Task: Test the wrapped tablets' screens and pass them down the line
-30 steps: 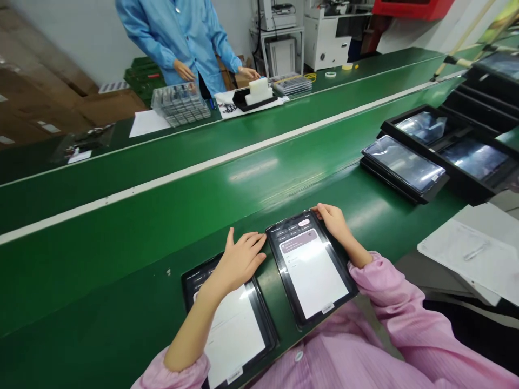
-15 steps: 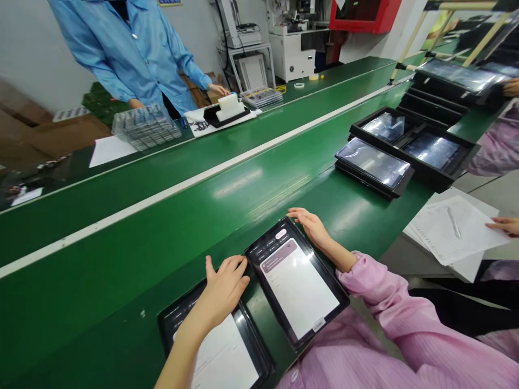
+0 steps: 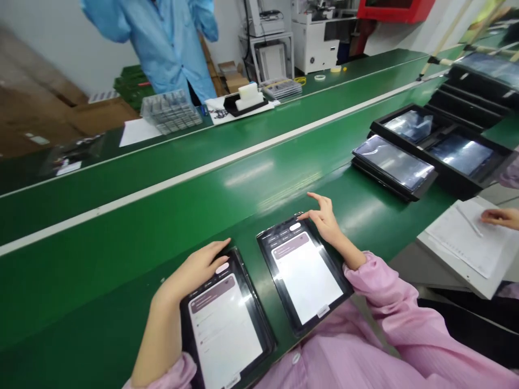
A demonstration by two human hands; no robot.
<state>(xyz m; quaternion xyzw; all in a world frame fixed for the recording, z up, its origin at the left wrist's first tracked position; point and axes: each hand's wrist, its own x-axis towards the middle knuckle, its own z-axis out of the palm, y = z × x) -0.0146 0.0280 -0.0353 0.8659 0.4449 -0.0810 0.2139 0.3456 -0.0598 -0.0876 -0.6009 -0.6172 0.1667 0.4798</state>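
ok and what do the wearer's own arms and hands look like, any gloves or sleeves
The left hand and right hand are both ungloved, with bare wrists. The right sleeve is loose, light pink fabric with faint fine lines, gathered at the cuff. The left sleeve is pink too, mostly out of frame.

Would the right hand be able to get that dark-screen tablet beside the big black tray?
Probably yes, with a stretch: the right hand, at the top of a lit tablet, doesn't seem to be gripping anything, and only green worktop appears to lie between it and the dark-screen tablet.
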